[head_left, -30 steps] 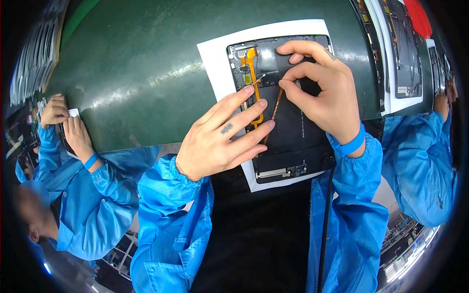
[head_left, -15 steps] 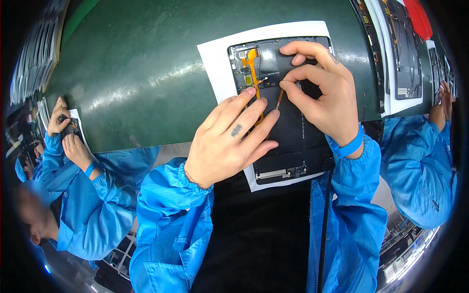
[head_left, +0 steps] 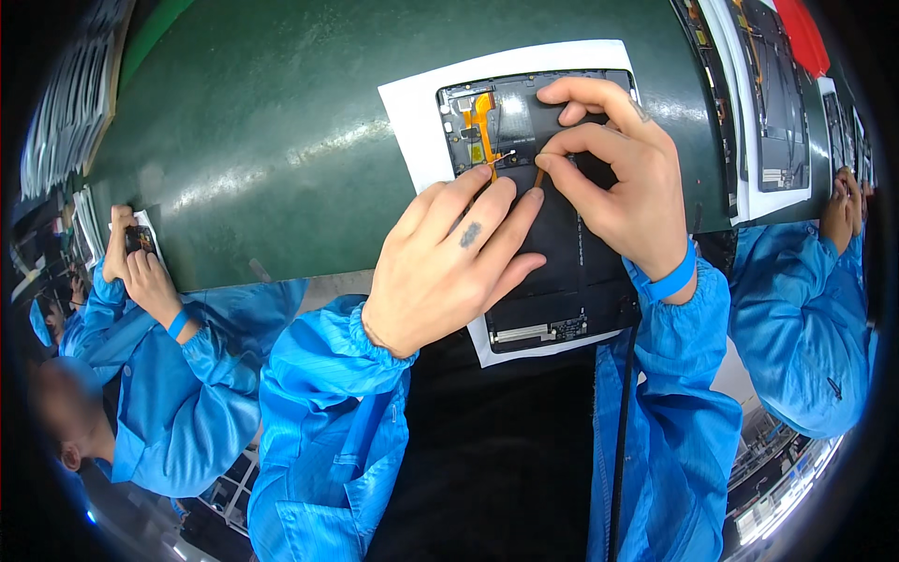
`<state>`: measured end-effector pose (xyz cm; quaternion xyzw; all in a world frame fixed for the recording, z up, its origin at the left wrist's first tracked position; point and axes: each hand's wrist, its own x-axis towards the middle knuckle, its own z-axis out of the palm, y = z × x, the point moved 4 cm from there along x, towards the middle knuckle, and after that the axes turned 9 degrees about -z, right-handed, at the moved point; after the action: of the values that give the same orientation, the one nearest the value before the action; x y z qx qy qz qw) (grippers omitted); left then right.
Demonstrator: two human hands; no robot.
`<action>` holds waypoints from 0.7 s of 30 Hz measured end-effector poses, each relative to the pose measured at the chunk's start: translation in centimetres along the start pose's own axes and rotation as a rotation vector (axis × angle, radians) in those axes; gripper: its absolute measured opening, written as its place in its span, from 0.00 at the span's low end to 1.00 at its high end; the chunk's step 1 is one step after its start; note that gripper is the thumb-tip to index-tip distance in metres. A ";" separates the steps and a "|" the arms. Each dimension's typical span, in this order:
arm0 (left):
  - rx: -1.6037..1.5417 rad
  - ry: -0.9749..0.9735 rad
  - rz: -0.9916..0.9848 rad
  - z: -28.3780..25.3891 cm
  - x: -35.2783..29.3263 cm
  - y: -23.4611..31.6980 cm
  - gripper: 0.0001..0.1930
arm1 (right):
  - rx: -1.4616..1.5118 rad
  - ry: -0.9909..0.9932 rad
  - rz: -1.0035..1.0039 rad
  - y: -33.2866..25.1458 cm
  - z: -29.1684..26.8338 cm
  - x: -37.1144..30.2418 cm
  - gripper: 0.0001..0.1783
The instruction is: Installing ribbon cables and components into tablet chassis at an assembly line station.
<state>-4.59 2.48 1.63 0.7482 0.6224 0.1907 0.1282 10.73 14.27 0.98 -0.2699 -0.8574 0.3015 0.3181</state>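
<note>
A black tablet housing (head_left: 558, 267) lies on a white sheet (head_left: 412, 112), with an orange flex cable (head_left: 483, 122) along its upper left. My left hand (head_left: 435, 267) rests palm down over the housing's left side, fingers spread. Its index fingertip touches near the orange cable and a short thin wire with a white end (head_left: 507, 155). Between the thumb and index finger of my right hand (head_left: 623, 169) is the upper end of a narrow brown flex strip (head_left: 540, 177). My left middle fingertips lie close to that strip's lower part, which they partly hide.
The green tabletop (head_left: 272, 103) stretches to the left. More housings (head_left: 773, 103) on white sheets stand at the right, beside a red item (head_left: 801, 37). A stack of thin sheets (head_left: 70, 103) is at far left. Co-workers in blue sit on both sides.
My left hand has shifted slightly right and up, its fingers sliding along the brown strip and covering more of it. My right hand stays in place. The left co-worker's hands have moved.
</note>
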 end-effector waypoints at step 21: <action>0.042 0.006 -0.096 0.0 1.3 0.4 0.28 | -0.074 0.016 0.004 0.3 -1.9 -1.2 0.08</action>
<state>-4.05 3.67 1.92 0.7194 0.6618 0.1736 0.1195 12.94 14.32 1.49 -0.2857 -0.8649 0.2678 0.3141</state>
